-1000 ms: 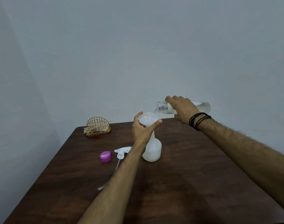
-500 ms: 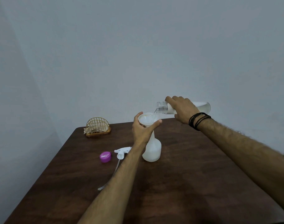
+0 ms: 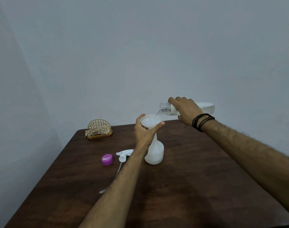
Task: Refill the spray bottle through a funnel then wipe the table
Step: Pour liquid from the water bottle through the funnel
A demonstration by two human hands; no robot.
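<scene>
Plain grey-white walls are closing in a corner behind a dark wooden table (image 3: pixel 198 186), and the refill is under way on it. The left hand (image 3: pixel 144 134) is gripping the white funnel (image 3: pixel 150 121) just under its rim, thumb on one side and fingers on the other, steadying it in the neck of the white spray bottle (image 3: pixel 155 152), which is standing upright near the middle of the table. The right hand (image 3: pixel 185 111) is wrapped around a clear refill bottle (image 3: pixel 206 108), holding it nearly level with its open mouth just above the funnel's edge — a thin stream is running from it into the bowl. Liquid is showing in the part of the refill bottle behind the hand, so the pour looks unfinished; how full the spray bottle is getting cannot be read through its cloudy wall.

Already done, by the look of it: the trigger sprayer head (image 3: pixel 124 153) is lying on the table left of the spray bottle with its dip tube trailing toward the near edge, and a purple cap (image 3: pixel 107 159) is lying just beside it. Left to do — finishing the pour, lifting out the funnel, screwing the sprayer back on, then wiping. A crumpled beige cloth (image 3: pixel 97 131) is sitting in a gold wire holder (image 3: pixel 100 129) at the far left corner, probably the wipe for that last step.
</scene>
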